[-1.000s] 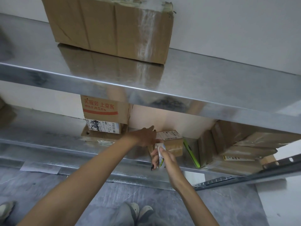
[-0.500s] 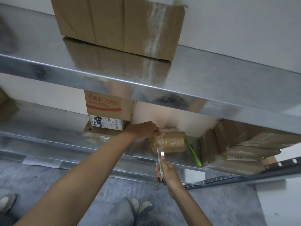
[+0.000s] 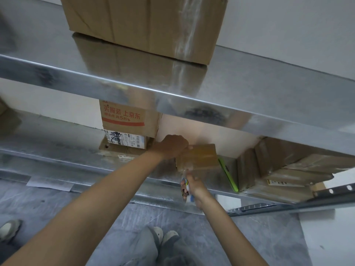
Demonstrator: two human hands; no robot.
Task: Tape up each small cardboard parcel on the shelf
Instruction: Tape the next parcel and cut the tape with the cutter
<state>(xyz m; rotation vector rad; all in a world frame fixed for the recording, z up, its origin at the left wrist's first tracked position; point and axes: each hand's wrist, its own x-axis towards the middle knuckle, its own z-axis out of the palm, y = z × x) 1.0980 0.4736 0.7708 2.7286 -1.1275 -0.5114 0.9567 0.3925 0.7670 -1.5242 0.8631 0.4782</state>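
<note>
Printed box (image 3: 126,118) at back left of the lower shelf (image 3: 57,150). My left hand (image 3: 172,145) curls over the left end of the small parcel (image 3: 199,158), mid-shelf near the front edge. My right hand (image 3: 192,189), just below that edge, grips the tape roll (image 3: 187,186). Green flat thing (image 3: 228,174), then stacked boxes (image 3: 288,166) toward the right end.

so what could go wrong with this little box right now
The right hand holds the tape roll below the small parcel, which sits near the front edge of the lower shelf; a tug may drag it off if the left hand slips. The green flat object leaning beside it could get knocked.
</note>
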